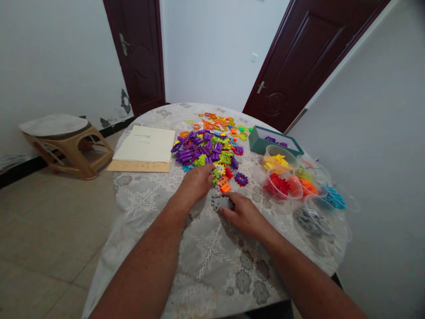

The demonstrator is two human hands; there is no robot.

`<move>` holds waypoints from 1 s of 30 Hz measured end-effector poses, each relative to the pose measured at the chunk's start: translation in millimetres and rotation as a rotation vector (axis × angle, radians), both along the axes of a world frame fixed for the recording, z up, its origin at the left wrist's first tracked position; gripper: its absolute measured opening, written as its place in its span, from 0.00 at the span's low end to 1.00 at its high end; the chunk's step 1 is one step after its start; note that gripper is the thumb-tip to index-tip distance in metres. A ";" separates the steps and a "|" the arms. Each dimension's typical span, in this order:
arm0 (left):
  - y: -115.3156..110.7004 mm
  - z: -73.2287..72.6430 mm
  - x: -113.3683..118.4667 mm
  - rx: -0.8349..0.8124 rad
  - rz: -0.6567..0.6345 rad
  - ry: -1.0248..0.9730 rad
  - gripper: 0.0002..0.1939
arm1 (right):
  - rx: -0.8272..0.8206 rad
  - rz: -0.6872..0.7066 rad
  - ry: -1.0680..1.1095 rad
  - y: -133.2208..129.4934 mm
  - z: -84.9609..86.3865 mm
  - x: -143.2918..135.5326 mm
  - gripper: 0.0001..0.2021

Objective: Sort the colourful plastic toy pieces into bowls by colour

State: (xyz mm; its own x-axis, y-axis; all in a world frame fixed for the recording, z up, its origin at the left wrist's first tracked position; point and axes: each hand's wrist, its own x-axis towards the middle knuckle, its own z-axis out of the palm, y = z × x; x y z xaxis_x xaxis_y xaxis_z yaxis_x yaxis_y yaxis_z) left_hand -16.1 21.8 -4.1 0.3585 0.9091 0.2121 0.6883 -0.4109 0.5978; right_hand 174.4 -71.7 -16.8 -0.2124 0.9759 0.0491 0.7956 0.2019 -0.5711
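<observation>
A mixed pile of plastic gear pieces (199, 148), mostly purple with green, yellow and orange ones, lies on the round table. My left hand (198, 180) is at the pile's near edge with its fingers curled in. Its fingertips are beside a yellow piece with a white label (219, 168); what they hold, if anything, is hidden. Just in front of the pile, my right hand (244, 212) has thumb and forefinger on either side of a grey gear piece (217, 203), low over the tablecloth. A purple gear (241, 179) lies right of the pile.
Clear plastic tubs on the right hold red pieces (278, 186), yellow pieces (277, 162), blue pieces (335, 197) and grey pieces (311, 221). Behind them stands a green box (257, 141) with purple pieces. Paper sheets (144, 144) lie left; a stool (68, 141) stands beyond.
</observation>
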 end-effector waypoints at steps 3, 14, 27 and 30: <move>-0.9 0.5 0.0 0.000 -0.004 0.006 0.18 | -0.012 -0.022 -0.026 1.4 1.4 -2.6 0.23; -2.0 0.7 0.7 0.018 0.005 0.059 0.18 | -0.096 -0.067 -0.032 3.2 8.4 -4.3 0.22; -2.4 2.5 2.3 0.007 -0.011 0.029 0.18 | -0.068 -0.138 0.305 -28.1 2.7 21.7 0.11; -0.4 2.1 2.0 0.015 -0.040 0.045 0.19 | -0.027 -0.209 0.271 -46.8 11.7 39.3 0.12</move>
